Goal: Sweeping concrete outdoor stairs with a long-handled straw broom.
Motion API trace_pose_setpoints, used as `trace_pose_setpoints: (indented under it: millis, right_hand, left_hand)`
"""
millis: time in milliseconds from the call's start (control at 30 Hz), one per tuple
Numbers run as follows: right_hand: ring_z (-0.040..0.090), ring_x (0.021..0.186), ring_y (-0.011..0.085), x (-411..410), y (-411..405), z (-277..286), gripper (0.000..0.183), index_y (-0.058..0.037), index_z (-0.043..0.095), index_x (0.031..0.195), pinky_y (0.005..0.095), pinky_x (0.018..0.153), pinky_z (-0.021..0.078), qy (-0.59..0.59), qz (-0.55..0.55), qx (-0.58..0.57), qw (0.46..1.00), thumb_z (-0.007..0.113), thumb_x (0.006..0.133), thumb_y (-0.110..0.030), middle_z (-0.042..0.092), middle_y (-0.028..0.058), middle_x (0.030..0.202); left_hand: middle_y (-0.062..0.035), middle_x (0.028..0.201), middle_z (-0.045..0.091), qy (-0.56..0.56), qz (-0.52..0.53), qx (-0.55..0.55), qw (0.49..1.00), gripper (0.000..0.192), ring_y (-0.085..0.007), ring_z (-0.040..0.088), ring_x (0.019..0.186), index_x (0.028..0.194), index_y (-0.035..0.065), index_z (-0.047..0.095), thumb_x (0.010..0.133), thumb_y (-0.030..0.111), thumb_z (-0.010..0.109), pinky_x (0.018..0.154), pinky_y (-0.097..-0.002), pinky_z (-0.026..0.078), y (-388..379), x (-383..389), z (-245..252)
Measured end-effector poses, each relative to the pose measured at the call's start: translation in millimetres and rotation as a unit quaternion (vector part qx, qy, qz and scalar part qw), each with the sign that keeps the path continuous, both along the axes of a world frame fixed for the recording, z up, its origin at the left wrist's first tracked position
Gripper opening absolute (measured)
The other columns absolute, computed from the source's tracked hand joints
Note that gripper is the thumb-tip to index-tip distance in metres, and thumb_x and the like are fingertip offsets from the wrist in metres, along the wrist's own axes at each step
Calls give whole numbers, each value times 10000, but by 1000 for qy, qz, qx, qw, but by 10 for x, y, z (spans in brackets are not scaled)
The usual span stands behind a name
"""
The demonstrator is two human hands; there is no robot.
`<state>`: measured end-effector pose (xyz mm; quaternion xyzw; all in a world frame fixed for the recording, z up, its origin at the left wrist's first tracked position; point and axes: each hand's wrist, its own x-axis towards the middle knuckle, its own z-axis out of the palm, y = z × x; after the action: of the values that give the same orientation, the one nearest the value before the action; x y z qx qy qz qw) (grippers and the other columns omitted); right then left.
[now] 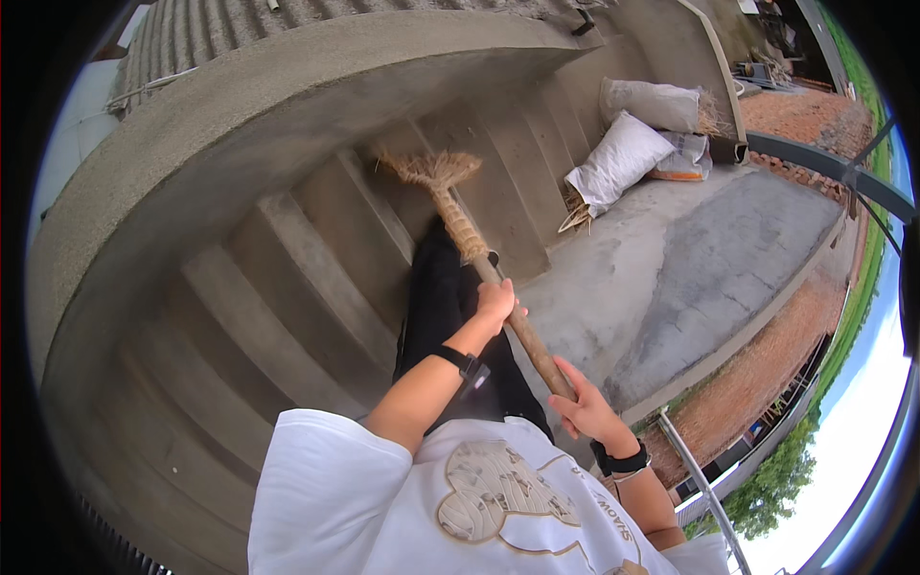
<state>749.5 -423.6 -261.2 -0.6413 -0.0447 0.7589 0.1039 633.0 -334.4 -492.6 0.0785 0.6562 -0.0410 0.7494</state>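
A straw broom (451, 205) with a wooden handle runs diagonally from the steps towards my body. My left hand (494, 305) is closed around the handle below the bound straw neck. Near the handle's lower end, my right hand (586, 404) grips it, with the thumb and index finger visible along the wood. The flared, slightly blurred bristles lie over a concrete stair step (374, 205), up and left of my legs. Whether they touch the surface cannot be told.
Concrete steps (309, 266) curve along a thick concrete wall (215, 86) on the left. White woven sacks (622, 158) with straw poking out lie at the upper right, beside a smaller bag (683, 154). A raised concrete slab (726, 266) has an outer edge at right, near a metal rail (701, 478).
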Motion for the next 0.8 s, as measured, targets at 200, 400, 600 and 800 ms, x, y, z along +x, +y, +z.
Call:
trace_pose_setpoints:
  millis: [200, 400, 600, 800]
  right_hand:
    - [596, 602, 174, -137, -360, -404, 678, -27, 252, 1406, 335, 544, 505, -27, -41, 57, 997, 632, 850, -108, 557, 45, 713]
    - [563, 498, 184, -113, -381, -639, 392, -58, 432, 1168, 327, 429, 472, -227, -90, -34, 969, 621, 880, -245, 547, 58, 667]
    - [470, 430, 136, -96, -1415, -816, 207, -110, 428, 993, 295, 352, 408, -44, -463, -106, 879, 592, 908, -204, 486, 38, 619]
    - [493, 467, 167, -245, -1738, -1950, 224, -49, 451, 944, 319, 406, 456, -104, -526, -169, 827, 633, 857, -146, 483, 59, 625]
  left_hand:
    - [-233, 918, 624, -4, -167, 128, 978, 452, -334, 684, 745, 1093, -76, 343, 976, 332, 500, 601, -449, 573, 251, 482, 501]
    - [-269, 1060, 623, -152, -496, 300, 801, 495, -422, 599, 1026, 1078, -58, 523, 949, 415, 451, 909, -457, 449, 417, 294, 302]
    - [-192, 1201, 539, 256, -596, 725, 232, 580, -358, 494, 1157, 1255, -7, 477, 816, 294, 706, 1002, -463, 373, 2764, -493, 621]
    - [-215, 1385, 435, 390, -688, 594, 148, 853, -371, 405, 1293, 1393, 2, 368, 761, 429, 750, 1084, -449, 328, 4084, -1235, 767]
